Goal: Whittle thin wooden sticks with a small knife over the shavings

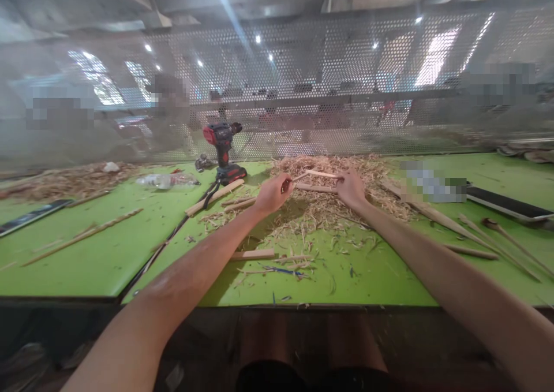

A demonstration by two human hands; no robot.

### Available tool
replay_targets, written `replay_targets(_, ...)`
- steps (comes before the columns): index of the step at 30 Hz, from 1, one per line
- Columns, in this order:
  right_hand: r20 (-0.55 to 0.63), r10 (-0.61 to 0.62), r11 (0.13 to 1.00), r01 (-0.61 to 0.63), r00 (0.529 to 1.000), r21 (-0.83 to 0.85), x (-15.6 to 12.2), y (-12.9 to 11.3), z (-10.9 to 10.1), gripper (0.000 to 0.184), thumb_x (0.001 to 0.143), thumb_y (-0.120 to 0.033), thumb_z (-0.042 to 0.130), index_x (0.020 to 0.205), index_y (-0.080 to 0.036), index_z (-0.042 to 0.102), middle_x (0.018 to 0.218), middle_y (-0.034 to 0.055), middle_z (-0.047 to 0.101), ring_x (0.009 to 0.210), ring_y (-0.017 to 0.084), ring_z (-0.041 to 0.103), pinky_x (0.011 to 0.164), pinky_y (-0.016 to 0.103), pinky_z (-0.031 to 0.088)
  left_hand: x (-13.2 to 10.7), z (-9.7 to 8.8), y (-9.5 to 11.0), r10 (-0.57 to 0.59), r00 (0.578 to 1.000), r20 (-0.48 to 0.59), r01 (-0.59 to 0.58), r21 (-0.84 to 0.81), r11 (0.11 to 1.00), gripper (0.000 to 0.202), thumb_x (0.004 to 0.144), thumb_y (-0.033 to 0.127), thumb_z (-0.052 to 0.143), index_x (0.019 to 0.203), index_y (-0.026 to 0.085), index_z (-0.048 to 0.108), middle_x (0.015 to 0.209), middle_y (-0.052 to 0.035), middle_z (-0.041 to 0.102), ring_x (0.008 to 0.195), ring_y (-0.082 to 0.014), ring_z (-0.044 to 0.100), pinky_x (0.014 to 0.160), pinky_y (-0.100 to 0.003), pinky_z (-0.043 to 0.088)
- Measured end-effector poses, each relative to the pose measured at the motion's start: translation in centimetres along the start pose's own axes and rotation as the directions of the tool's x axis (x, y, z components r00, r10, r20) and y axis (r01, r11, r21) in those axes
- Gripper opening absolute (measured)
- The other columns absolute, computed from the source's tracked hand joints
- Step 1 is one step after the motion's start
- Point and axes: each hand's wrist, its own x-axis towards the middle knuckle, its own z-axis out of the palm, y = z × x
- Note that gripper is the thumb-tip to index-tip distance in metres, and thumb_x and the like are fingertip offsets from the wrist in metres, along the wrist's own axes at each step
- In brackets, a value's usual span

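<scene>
Both arms reach forward over a green table (381, 276). My left hand (273, 193) is closed around one end of a thin wooden stick (318, 174). My right hand (351, 189) grips the same stick at its other end, fingers curled. A second, thicker stick (315, 188) lies just under them on a heap of wood shavings (329, 201).
A red and black cordless drill (224, 149) stands behind my left hand, beside a clear plastic bottle (167, 180). Long wooden sticks (459, 227) lie at the right, others (86, 233) at the left. A perforated metal screen (303, 80) closes the back.
</scene>
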Motion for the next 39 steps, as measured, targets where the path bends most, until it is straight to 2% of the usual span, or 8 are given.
replay_targets(8,0.021,0.015,1.000,-0.015,1.000,0.020,-0.1,-0.2,-0.2,0.037,0.099,-0.024,0.046,0.104,-0.026,0.082,0.124,0.0170,0.071,0.123,0.036,0.063,0.107,0.051,0.051,0.0,0.0,0.0,0.003,1.000,0.013,-0.003,0.006,1.000,0.009,0.098,0.021,0.060,0.102,0.020,0.068,0.084,-0.0042,0.073,0.075,-0.0180,0.065,0.075,-0.030,0.050)
replay_targets(10,0.022,0.033,0.999,-0.033,0.999,0.003,0.0,-0.2,-0.2,0.040,0.102,-0.030,0.042,0.102,-0.025,0.081,0.124,0.0188,0.070,0.120,0.037,0.064,0.105,0.053,0.051,0.0,0.1,-0.1,0.011,1.000,0.001,-0.011,0.007,1.000,0.009,0.097,0.021,0.060,0.101,0.021,0.068,0.083,-0.0039,0.073,0.076,-0.0180,0.065,0.075,-0.030,0.050)
replay_targets(16,-0.035,0.061,0.998,-0.060,0.998,0.025,0.3,0.3,0.1,0.041,0.101,-0.028,0.043,0.115,-0.024,0.082,0.130,0.0200,0.067,0.122,0.037,0.062,0.106,0.050,0.050,-0.1,0.5,-0.5,0.024,0.999,-0.026,-0.024,-0.003,1.000,0.009,0.098,0.024,0.059,0.101,0.021,0.067,0.082,-0.0031,0.072,0.072,-0.0167,0.063,0.073,-0.029,0.049)
replay_targets(19,-0.060,0.096,0.994,-0.093,0.994,0.051,0.6,0.8,0.5,0.039,0.103,-0.033,0.044,0.108,-0.024,0.082,0.127,0.0213,0.067,0.118,0.039,0.063,0.105,0.053,0.051,-0.1,0.6,-0.6,0.027,0.999,-0.020,-0.027,-0.014,1.000,0.010,0.099,0.024,0.057,0.102,0.020,0.067,0.080,-0.0026,0.071,0.070,-0.0162,0.062,0.072,-0.029,0.048)
replay_targets(25,-0.145,0.034,0.986,-0.009,0.989,0.168,1.2,1.7,1.6,0.031,0.097,-0.037,0.050,0.082,-0.027,0.075,0.117,0.0210,0.067,0.113,0.042,0.063,0.101,0.059,0.052,-0.1,0.5,-0.5,0.041,0.999,-0.023,-0.041,-0.009,0.999,0.010,0.098,0.024,0.057,0.102,0.021,0.066,0.080,-0.0028,0.071,0.072,-0.0171,0.063,0.071,-0.029,0.046)
replay_targets(30,-0.186,-0.017,0.977,0.056,0.982,0.206,1.2,1.8,1.9,0.026,0.095,-0.032,0.053,0.088,-0.027,0.078,0.118,0.0191,0.067,0.116,0.040,0.062,0.107,0.059,0.051,-0.2,0.5,-0.4,0.044,0.999,-0.021,-0.045,-0.014,0.999,0.009,0.098,0.023,0.057,0.101,0.021,0.066,0.079,-0.0024,0.070,0.072,-0.0173,0.063,0.072,-0.029,0.046)
replay_targets(34,-0.195,0.010,0.979,0.030,0.981,0.200,1.2,1.6,1.8,0.027,0.098,-0.035,0.053,0.083,-0.026,0.073,0.116,0.0169,0.065,0.115,0.037,0.060,0.107,0.057,0.050,-0.1,0.3,-0.3,0.032,0.999,-0.003,-0.033,-0.020,0.999,0.009,0.097,0.022,0.059,0.102,0.020,0.066,0.081,-0.0029,0.071,0.073,-0.0175,0.064,0.072,-0.029,0.047)
replay_targets(39,-0.188,-0.017,0.978,0.056,0.982,0.203,1.0,1.4,1.5,0.023,0.096,-0.024,0.054,0.080,-0.023,0.071,0.118,0.0181,0.064,0.116,0.034,0.056,0.109,0.050,0.048,-0.1,0.2,-0.2,0.019,1.000,0.005,-0.019,-0.009,1.000,0.009,0.098,0.022,0.060,0.102,0.020,0.067,0.082,-0.0036,0.072,0.075,-0.0182,0.065,0.073,-0.029,0.049)
